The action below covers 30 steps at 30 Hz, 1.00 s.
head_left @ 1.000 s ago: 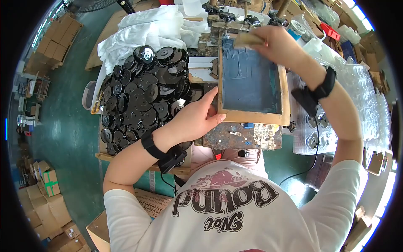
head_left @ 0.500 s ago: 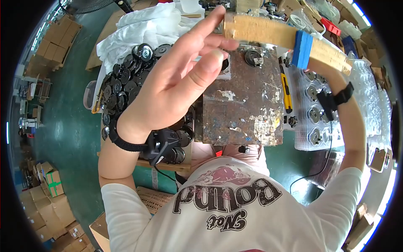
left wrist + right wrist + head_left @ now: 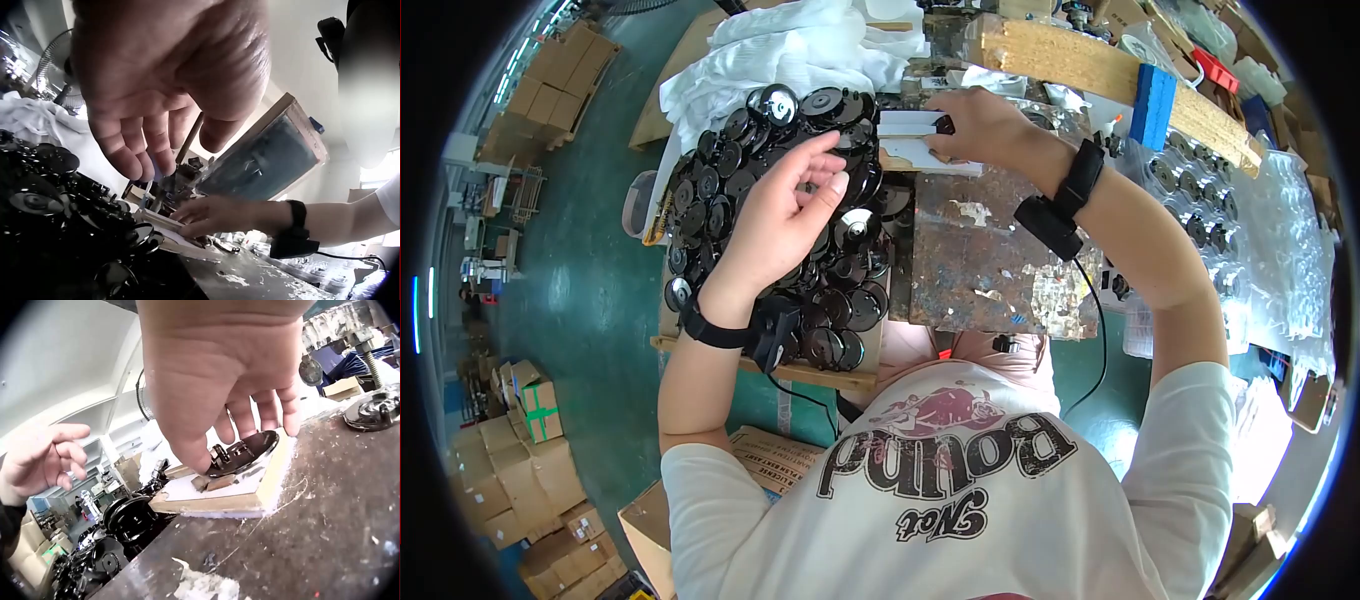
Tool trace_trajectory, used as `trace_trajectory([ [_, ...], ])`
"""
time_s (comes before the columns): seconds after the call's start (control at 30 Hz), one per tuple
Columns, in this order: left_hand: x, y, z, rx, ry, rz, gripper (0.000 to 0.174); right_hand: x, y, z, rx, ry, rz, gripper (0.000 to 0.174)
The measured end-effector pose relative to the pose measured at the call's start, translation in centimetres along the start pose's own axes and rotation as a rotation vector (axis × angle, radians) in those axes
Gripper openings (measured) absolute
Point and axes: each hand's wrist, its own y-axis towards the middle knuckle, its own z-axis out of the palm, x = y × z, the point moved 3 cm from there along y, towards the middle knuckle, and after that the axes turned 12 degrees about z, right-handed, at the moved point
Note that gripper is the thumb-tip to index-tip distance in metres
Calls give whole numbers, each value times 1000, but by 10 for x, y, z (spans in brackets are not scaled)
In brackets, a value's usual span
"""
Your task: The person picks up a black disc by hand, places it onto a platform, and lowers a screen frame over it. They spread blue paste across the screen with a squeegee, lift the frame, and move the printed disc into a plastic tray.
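Note:
My right hand (image 3: pixel 985 125) is over a small white board (image 3: pixel 910 150) at the worktable's back. In the right wrist view, its thumb and fingers (image 3: pixel 290 412) grip a shiny black disc (image 3: pixel 247 456) by the edges; the disc lies tilted over the wood-edged board (image 3: pixel 219 503). My left hand (image 3: pixel 780 215) hovers above a pile of black discs (image 3: pixel 730 190), fingers loosely bent and holding nothing. The wooden frame (image 3: pixel 1070 60) stands raised behind, and its blue-grey mesh (image 3: pixel 262 165) shows in the left wrist view.
White cloth (image 3: pixel 790 50) lies behind the pile. The stained worktable (image 3: pixel 970 250) spans the middle. To the right are clear plastic trays (image 3: pixel 1200 200) with discs and bubble wrap (image 3: pixel 1285 230). One more disc (image 3: pixel 375 412) lies on the tabletop in the right wrist view.
The frame has swung up from the table. My right hand has left the tan tool and reached the board's disc. My left hand has let go of the frame and moved left above the pile.

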Motion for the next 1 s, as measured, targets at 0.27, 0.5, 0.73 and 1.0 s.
trace_trajectory([
  [0.27,8,-8,20,41,-61,-40,40,-32,0,-5,-100,65,-1,35],
  [0.5,4,-4,43,77,-126,11,39,-65,-21,1,113,512,233,29],
  [0.73,-27,-10,58,81,-360,-44,39,-14,-98,-25,237,887,113,30],
  [1.0,-83,-21,58,273,-710,-131,32,21,-163,-49,351,1213,-71,29],
])
